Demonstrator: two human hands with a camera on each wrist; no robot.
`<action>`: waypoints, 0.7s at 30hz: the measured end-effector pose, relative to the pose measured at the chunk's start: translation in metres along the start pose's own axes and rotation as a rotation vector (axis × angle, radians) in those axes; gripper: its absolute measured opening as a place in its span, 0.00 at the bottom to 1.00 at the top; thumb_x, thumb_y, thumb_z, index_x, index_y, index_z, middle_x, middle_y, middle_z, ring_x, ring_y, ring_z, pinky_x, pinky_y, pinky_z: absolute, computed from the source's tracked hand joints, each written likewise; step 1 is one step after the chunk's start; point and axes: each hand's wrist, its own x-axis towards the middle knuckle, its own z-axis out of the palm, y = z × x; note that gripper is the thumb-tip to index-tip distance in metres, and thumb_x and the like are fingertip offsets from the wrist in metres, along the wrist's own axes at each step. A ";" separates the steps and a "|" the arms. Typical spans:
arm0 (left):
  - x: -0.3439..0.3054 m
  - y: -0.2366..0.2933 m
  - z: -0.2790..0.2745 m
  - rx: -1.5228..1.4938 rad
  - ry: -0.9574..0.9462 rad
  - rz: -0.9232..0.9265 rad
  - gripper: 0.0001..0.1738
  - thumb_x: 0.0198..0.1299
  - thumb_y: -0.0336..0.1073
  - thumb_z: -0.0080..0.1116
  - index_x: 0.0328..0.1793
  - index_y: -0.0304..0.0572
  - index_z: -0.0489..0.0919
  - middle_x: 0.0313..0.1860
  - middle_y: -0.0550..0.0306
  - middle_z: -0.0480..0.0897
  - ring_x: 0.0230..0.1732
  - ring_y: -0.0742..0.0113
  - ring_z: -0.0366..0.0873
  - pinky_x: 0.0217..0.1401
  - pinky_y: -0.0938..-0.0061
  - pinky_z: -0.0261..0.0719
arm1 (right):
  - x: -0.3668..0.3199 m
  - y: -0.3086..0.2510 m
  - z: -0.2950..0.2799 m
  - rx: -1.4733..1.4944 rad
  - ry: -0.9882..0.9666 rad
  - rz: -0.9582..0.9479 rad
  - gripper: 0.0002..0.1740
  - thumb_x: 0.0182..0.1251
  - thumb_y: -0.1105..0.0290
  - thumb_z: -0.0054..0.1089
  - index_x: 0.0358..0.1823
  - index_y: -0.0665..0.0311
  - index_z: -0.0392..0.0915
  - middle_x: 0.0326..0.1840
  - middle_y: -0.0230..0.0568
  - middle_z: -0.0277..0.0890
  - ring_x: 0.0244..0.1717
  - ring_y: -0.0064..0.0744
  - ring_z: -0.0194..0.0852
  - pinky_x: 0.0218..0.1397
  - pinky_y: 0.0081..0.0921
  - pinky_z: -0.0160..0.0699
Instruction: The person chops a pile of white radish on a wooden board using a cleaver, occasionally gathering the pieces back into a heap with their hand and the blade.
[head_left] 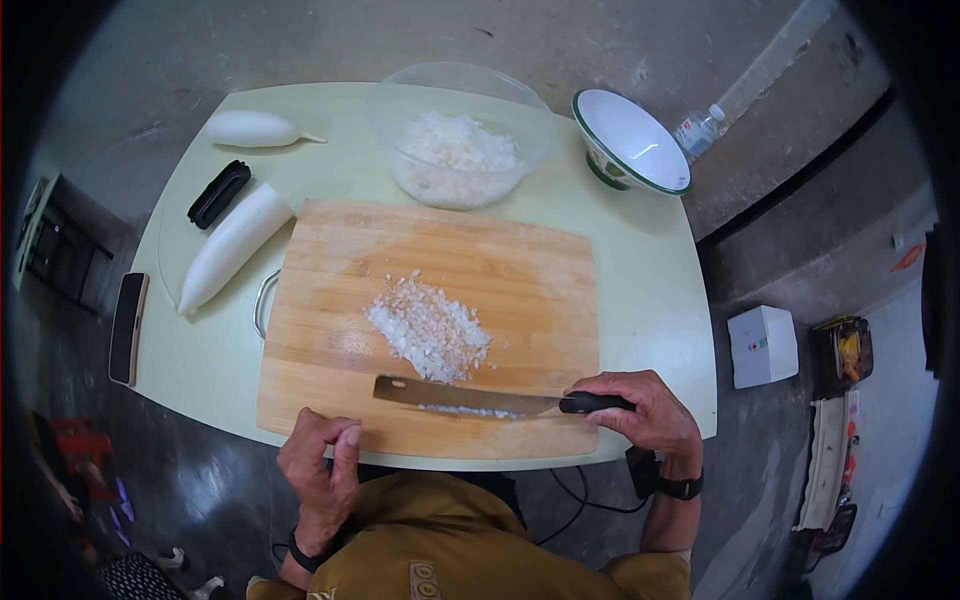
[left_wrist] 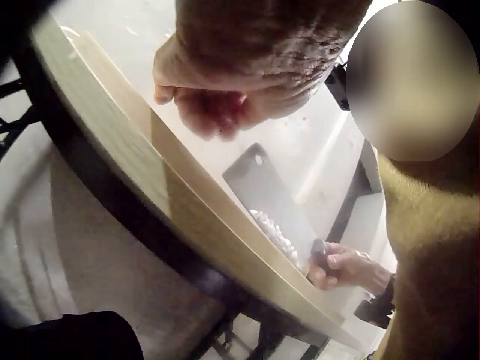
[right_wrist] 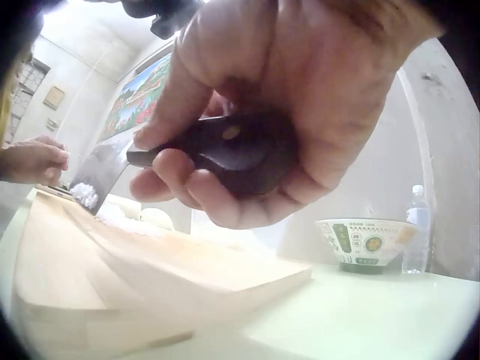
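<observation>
My right hand (head_left: 650, 410) grips the black handle of a kitchen knife (head_left: 450, 394), a broad cleaver-like blade held over the near part of the wooden cutting board (head_left: 540, 290). Chopped white radish bits (left_wrist: 274, 238) cling along the blade. Behind the blade a loose pile of finely chopped radish (head_left: 430, 328) lies on the board. In the right wrist view the fingers wrap round the dark handle (right_wrist: 240, 150). My left hand (head_left: 322, 462) hovers at the board's near left edge, its fingers loosely curled and nothing in them.
A clear plastic bowl (head_left: 460, 85) with shredded white radish stands behind the board; a white bowl with a green rim (head_left: 635, 140) sits tilted at back right, near a bottle (head_left: 700, 132). Two white radishes (head_left: 235, 250), a black case (head_left: 218, 194) and a phone (head_left: 127, 328) lie left.
</observation>
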 end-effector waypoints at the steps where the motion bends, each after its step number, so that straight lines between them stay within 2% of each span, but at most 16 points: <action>1: 0.000 -0.002 0.000 0.002 0.006 -0.002 0.03 0.58 0.27 0.64 0.34 0.35 0.81 0.23 0.54 0.78 0.24 0.62 0.71 0.27 0.73 0.67 | 0.001 0.006 -0.003 0.013 -0.038 -0.021 0.19 0.60 0.75 0.66 0.53 0.67 0.80 0.46 0.43 0.84 0.42 0.35 0.83 0.49 0.28 0.80; 2: -0.001 -0.005 0.000 -0.012 0.033 -0.019 0.03 0.59 0.27 0.64 0.35 0.35 0.81 0.23 0.55 0.78 0.23 0.65 0.71 0.26 0.74 0.66 | 0.002 0.007 -0.007 0.012 -0.044 -0.025 0.19 0.60 0.75 0.66 0.53 0.67 0.80 0.46 0.43 0.84 0.42 0.35 0.83 0.49 0.28 0.80; 4: 0.000 -0.006 0.000 -0.021 0.068 -0.035 0.03 0.60 0.27 0.63 0.35 0.35 0.81 0.23 0.56 0.78 0.23 0.67 0.70 0.26 0.75 0.66 | 0.006 0.009 -0.013 0.083 -0.175 0.090 0.19 0.60 0.75 0.67 0.54 0.67 0.80 0.46 0.42 0.84 0.43 0.32 0.82 0.50 0.26 0.79; 7: 0.003 -0.005 -0.002 -0.033 0.099 -0.112 0.05 0.62 0.28 0.62 0.35 0.33 0.81 0.23 0.57 0.77 0.22 0.71 0.69 0.26 0.77 0.65 | 0.014 0.017 -0.019 0.089 -0.220 0.072 0.20 0.60 0.76 0.66 0.55 0.66 0.80 0.45 0.41 0.84 0.44 0.31 0.81 0.51 0.25 0.78; 9: 0.007 -0.003 -0.002 -0.031 0.110 -0.172 0.11 0.67 0.35 0.59 0.37 0.32 0.80 0.19 0.62 0.74 0.22 0.77 0.68 0.27 0.80 0.62 | 0.023 0.018 -0.022 0.104 -0.225 0.051 0.20 0.59 0.76 0.67 0.54 0.64 0.81 0.46 0.42 0.85 0.44 0.32 0.82 0.51 0.26 0.79; 11: 0.010 -0.006 -0.001 -0.030 0.126 -0.191 0.10 0.67 0.35 0.59 0.37 0.32 0.80 0.19 0.62 0.74 0.22 0.77 0.68 0.26 0.80 0.62 | 0.038 0.012 -0.029 0.013 -0.238 0.023 0.20 0.58 0.76 0.67 0.54 0.63 0.81 0.46 0.42 0.85 0.45 0.35 0.83 0.51 0.27 0.79; 13: 0.012 -0.008 -0.001 -0.034 0.139 -0.211 0.10 0.67 0.34 0.59 0.37 0.33 0.80 0.19 0.63 0.74 0.22 0.78 0.68 0.26 0.81 0.62 | 0.053 0.010 -0.030 -0.015 -0.235 -0.022 0.20 0.57 0.76 0.68 0.54 0.62 0.81 0.46 0.42 0.85 0.45 0.37 0.83 0.51 0.29 0.80; 15: 0.015 -0.009 0.000 -0.066 0.156 -0.211 0.06 0.64 0.28 0.61 0.35 0.31 0.81 0.21 0.59 0.74 0.21 0.75 0.68 0.24 0.80 0.64 | 0.066 0.008 -0.031 -0.121 -0.216 -0.079 0.20 0.57 0.74 0.67 0.54 0.62 0.81 0.45 0.42 0.84 0.43 0.38 0.83 0.49 0.30 0.80; 19: 0.021 -0.014 0.002 -0.077 0.170 -0.211 0.06 0.63 0.28 0.61 0.35 0.31 0.81 0.21 0.59 0.74 0.21 0.74 0.68 0.25 0.79 0.65 | 0.076 0.006 -0.026 -0.108 -0.193 -0.117 0.19 0.58 0.73 0.67 0.53 0.62 0.81 0.43 0.43 0.84 0.42 0.39 0.82 0.48 0.31 0.80; 21: 0.025 -0.016 0.002 -0.037 0.128 -0.158 0.08 0.67 0.32 0.59 0.38 0.32 0.80 0.22 0.62 0.74 0.23 0.78 0.69 0.26 0.82 0.63 | 0.078 0.007 -0.023 -0.055 -0.092 -0.134 0.19 0.59 0.73 0.67 0.54 0.63 0.81 0.43 0.45 0.84 0.42 0.40 0.82 0.48 0.31 0.80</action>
